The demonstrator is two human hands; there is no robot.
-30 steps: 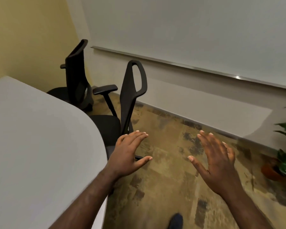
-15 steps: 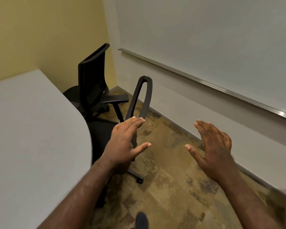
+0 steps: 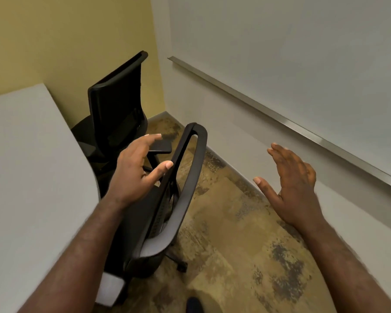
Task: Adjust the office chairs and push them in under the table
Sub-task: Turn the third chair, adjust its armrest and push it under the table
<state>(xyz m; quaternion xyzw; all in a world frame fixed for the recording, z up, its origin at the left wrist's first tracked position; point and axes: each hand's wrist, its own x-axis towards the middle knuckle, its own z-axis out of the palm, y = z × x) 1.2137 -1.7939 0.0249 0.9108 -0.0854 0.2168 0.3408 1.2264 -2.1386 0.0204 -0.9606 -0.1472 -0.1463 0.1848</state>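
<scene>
Head view, looking down into a room corner. My left hand (image 3: 133,172) sits at centre frame with fingers extended and spread, thumb out toward the right, holding nothing; it overlaps the near chair (image 3: 181,199) in the picture, its thumb tip just beside the inner edge of the backrest frame, though I cannot tell whether it touches. My right hand (image 3: 291,184) is raised at centre right, well apart from the left, fingers straight and splayed, palm turned toward the chair, holding nothing and over bare floor (image 3: 230,233).

The near chair, black with a looped backrest frame, stands at centre and lower centre, close against the curved edge of the table (image 3: 32,177), which fills the left side of the frame. Its base and one caster show at lower centre. The far chair (image 3: 115,105), black with a mesh back and a flat armrest, stands at upper centre in the corner, beside the table's far edge.

A yellow wall (image 3: 66,37) fills the upper left; a whiteboard (image 3: 303,53) with a metal tray (image 3: 280,116) crosses the upper right. The toe of a dark shoe (image 3: 193,304) shows at the bottom edge
</scene>
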